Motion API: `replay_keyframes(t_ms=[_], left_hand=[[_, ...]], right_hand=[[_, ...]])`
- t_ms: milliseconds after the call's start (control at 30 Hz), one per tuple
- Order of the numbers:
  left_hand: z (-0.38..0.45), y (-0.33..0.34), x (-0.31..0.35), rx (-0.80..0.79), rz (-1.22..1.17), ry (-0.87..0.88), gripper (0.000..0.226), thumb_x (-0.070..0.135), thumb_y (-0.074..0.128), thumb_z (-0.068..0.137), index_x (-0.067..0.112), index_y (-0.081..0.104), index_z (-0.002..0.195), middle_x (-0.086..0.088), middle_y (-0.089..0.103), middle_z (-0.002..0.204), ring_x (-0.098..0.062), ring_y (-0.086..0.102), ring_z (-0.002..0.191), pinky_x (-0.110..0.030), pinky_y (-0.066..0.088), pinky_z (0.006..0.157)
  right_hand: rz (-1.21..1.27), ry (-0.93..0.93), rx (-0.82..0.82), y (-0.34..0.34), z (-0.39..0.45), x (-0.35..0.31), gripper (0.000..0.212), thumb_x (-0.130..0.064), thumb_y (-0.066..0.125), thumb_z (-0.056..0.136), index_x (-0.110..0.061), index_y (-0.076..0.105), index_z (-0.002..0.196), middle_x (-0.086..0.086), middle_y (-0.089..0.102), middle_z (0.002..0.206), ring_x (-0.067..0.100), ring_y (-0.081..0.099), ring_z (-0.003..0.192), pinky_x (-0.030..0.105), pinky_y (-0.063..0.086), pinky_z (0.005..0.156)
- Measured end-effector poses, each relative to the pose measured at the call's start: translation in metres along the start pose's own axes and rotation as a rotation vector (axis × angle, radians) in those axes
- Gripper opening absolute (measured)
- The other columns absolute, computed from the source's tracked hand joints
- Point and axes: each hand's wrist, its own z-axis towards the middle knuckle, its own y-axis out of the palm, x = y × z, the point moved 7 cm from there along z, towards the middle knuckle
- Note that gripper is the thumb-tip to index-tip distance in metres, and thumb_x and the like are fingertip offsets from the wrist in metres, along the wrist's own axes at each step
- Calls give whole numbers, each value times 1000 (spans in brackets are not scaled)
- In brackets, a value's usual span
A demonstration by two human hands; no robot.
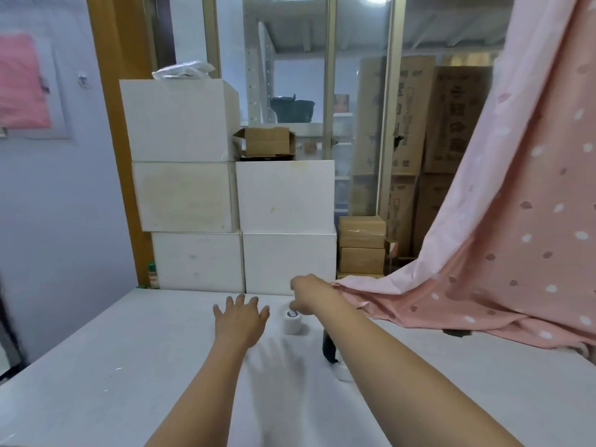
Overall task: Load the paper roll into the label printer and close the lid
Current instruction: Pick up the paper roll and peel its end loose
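Left hand spread flat over white table, centre frame. Right hand curled just above paper roll (contact unclear); its forearm hides most of a dark object. Pink cloth drapes right; white boxes behind.

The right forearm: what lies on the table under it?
Under the right forearm a dark object and something small and white show partly; the rest is covered, so neither can be identified.

We seem to be in a stockroom: white boxes stacked against the wall, cardboard cartons piled behind glass, metal shelving, a bare white surface.
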Motion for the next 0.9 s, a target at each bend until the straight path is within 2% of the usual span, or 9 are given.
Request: replay_keyframes(t_ms=[67, 133, 233, 300, 733, 800, 833, 867, 900], left_hand=[[10, 6, -3, -8, 18, 7, 55, 50, 24, 103, 23, 37, 149, -8, 28, 161, -31, 20, 148, -58, 12, 120], [17, 13, -6, -20, 27, 11, 55, 50, 24, 103, 23, 37, 149, -8, 29, 161, -31, 20, 148, -58, 12, 119], [25, 27, -11, -45, 20, 8, 55, 50, 24, 103, 23, 37, 149, -8, 30, 160, -31, 21, 148, -58, 13, 119], [29, 35, -13, -55, 6, 10, 54, 50, 24, 103, 23, 38, 148, -7, 32, 159, -31, 23, 147, -58, 14, 119], [30, 53, -13, -63, -169, 0, 51, 48, 26, 104, 26, 37, 148, -4, 35, 157, -26, 29, 144, -54, 18, 118], [28, 53, -14, -67, -181, -3, 51, 48, 26, 104, 25, 37, 148, -4, 36, 156, -26, 31, 143, -54, 20, 118], [27, 53, -15, -66, -186, -4, 50, 47, 27, 104, 25, 38, 148, -4, 37, 155, -26, 32, 142, -53, 21, 117], [26, 53, -16, -67, -191, -6, 50, 46, 28, 104, 25, 38, 148, -4, 39, 154, -26, 34, 141, -52, 23, 115], [25, 53, -16, -71, -196, -10, 49, 45, 28, 104, 25, 38, 148, -4, 41, 152, -26, 36, 139, -51, 26, 113]], right_hand=[[-56, -2, -73, 17, 18, -11, 32, -16, 60, 94, -10, 60, 125, 7, 58, 115, 27, 62, 102, 30, 45, 69], [-96, 28, -123, 32, 32, -16, 31, -14, 63, 93, -11, 60, 124, 7, 58, 113, 26, 59, 94, 30, 47, 71], [-111, 91, -164, 52, 49, -17, 36, -9, 61, 92, -11, 60, 127, 8, 61, 126, 29, 64, 111, 37, 55, 90], [-106, 122, -189, 62, 56, -17, 38, -9, 61, 92, -11, 59, 130, 9, 59, 131, 31, 63, 117, 41, 55, 97], [-3, 196, -118, 87, 71, -17, 35, -5, 54, 93, -11, 60, 128, 8, 58, 132, 29, 62, 119, 39, 55, 98], [41, 197, -107, 90, 71, -18, 24, -4, 54, 93, -10, 62, 116, 6, 61, 119, 27, 62, 116, 34, 55, 91], [56, 198, -90, 90, 71, -18, 12, -3, 55, 93, -10, 61, 101, 4, 60, 105, 26, 63, 111, 31, 54, 84], [84, 198, -69, 90, 71, -17, 11, -4, 56, 93, -12, 53, 85, 2, 53, 90, 25, 62, 103, 29, 51, 77], [119, 203, -61, 90, 70, -17, 23, -5, 57, 92, -14, 44, 75, 1, 45, 80, 25, 58, 95, 28, 48, 71]])
